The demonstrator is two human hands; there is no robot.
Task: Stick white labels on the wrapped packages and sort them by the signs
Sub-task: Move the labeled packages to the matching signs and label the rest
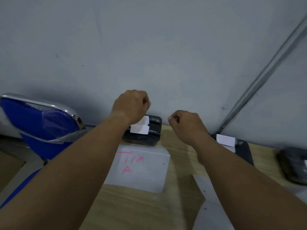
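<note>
Two black wrapped packages [152,135] with white labels [139,129] are stacked against the wall, just beyond a white sign [144,170] with pink letters "TIM A". My left hand [131,107] hovers above that stack, fingers curled, holding nothing visible. My right hand [186,125] is raised to the right of the stack, fingers curled too; whether it pinches anything I cannot tell. Another black package [244,151] with a white label [226,139] lies behind my right forearm. A third black package [294,165] sits at the right edge.
A blue chair [41,123] with a chrome frame and plastic wrap stands left of the wooden table [141,209]. A grey wall rises right behind the table. A metal pipe [265,72] runs diagonally down to the table's back edge. White sheets [207,205] lie near the front right.
</note>
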